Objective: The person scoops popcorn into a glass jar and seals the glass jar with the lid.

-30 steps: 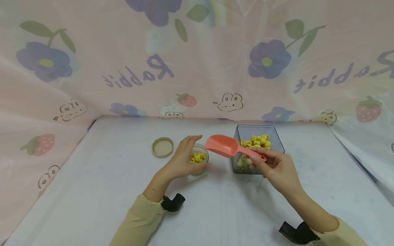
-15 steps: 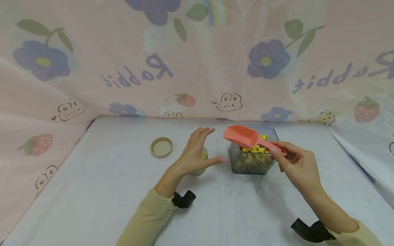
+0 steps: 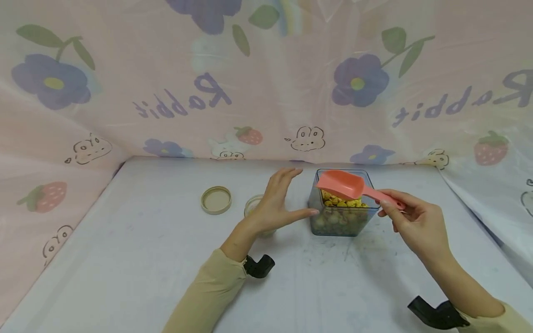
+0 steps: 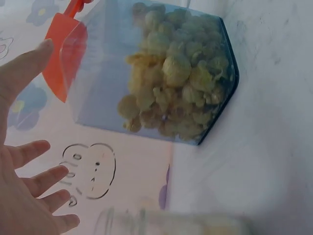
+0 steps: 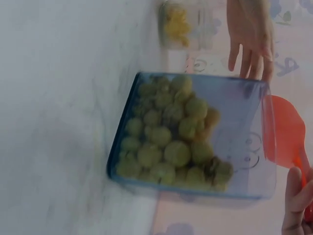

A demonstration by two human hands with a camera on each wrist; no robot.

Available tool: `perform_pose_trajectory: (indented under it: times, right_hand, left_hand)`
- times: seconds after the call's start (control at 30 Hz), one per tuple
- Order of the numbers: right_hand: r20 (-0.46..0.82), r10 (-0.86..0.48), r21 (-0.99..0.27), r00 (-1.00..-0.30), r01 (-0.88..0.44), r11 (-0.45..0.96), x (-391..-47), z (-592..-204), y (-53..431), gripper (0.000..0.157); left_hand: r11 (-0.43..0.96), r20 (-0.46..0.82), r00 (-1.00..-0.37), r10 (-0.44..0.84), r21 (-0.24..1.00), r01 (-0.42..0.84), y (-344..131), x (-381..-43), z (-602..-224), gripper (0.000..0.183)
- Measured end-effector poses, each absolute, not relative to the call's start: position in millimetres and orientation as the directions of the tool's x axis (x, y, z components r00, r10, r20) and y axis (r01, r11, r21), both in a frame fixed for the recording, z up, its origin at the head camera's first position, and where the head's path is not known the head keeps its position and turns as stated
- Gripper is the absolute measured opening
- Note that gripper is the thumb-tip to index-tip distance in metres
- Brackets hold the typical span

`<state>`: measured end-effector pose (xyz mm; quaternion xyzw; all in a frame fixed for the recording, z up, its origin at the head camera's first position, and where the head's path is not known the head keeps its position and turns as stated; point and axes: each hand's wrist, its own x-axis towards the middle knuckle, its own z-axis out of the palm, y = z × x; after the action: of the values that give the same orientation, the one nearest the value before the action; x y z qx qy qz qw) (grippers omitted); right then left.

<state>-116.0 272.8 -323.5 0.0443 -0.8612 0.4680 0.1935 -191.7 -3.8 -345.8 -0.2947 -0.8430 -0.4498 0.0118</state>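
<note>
My right hand (image 3: 420, 222) grips the handle of a coral-pink scoop (image 3: 341, 183), its bowl over the mouth of a clear bluish square container (image 5: 239, 105). No popcorn shows in the scoop. Yellow popcorn (image 3: 339, 201) fills roughly the lower half of that container. With fingers spread and thumb stretched out, my left hand (image 3: 268, 210) hovers just left of the container, holding nothing. Behind this hand stands a small open glass jar (image 3: 251, 202), mostly hidden in the head view. The right wrist view shows popcorn pieces (image 5: 177, 27) in the jar.
A round beige lid (image 3: 216, 200) lies left of the jar on the white-covered table (image 3: 137, 254). A printed curtain (image 3: 266, 92) rises behind the table's far edge and along the sides. Each wrist carries a black camera mount (image 3: 259, 267).
Both hands have moved right. The scoop has gone from between jar and container to above the container. My left hand has come away from around the jar toward the container.
</note>
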Motion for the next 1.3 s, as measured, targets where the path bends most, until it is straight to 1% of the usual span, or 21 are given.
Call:
perform_pose_trajectory:
  times: [0.17,0.37,0.57,0.7,0.8,0.9,1.03,1.3]
  right_hand:
    - [0.372,0.104,-0.775,-0.922,-0.248,0.581,-117.9,-324.1,280.3,0.028]
    - [0.372,0.105,-0.760,-0.923,-0.238,0.604,-120.4,-325.9,286.3,0.028]
    - [0.347,0.109,-0.737,-0.932,-0.198,0.647,-121.8,-326.7,291.0,0.032]
    - [0.351,0.086,-0.711,-0.932,-0.206,0.672,-123.0,-325.3,292.5,0.031]
    - [0.365,0.053,-0.674,-0.930,-0.224,0.704,-124.3,-323.5,293.5,0.029]
    - [0.406,0.020,-0.621,-0.914,-0.260,0.740,-126.0,-320.3,294.1,0.026]
    - [0.439,-0.014,-0.563,-0.899,-0.287,0.775,-128.3,-316.1,295.1,0.023]
    - [0.422,-0.041,-0.524,-0.906,-0.280,0.805,-130.7,-313.2,297.4,0.022]
  left_hand:
    - [0.416,0.269,-0.814,0.515,0.752,0.511,7.1,-195.8,-344.9,0.095]
    - [0.425,0.236,-0.816,0.527,0.758,0.494,15.6,-198.5,-344.9,0.097]
    - [0.417,0.240,-0.805,0.543,0.755,0.506,21.3,-200.6,-345.3,0.097]
    - [0.410,0.239,-0.805,0.544,0.761,0.503,25.6,-202.2,-346.1,0.101]
    - [0.405,0.224,-0.813,0.538,0.777,0.482,29.0,-203.1,-347.2,0.107]
    - [0.397,0.203,-0.820,0.535,0.797,0.456,32.2,-204.1,-347.9,0.113]
    - [0.369,0.183,-0.827,0.531,0.829,0.420,35.7,-204.5,-348.5,0.117]
    - [0.298,0.167,-0.839,0.519,0.884,0.361,42.5,-204.7,-353.5,0.120]
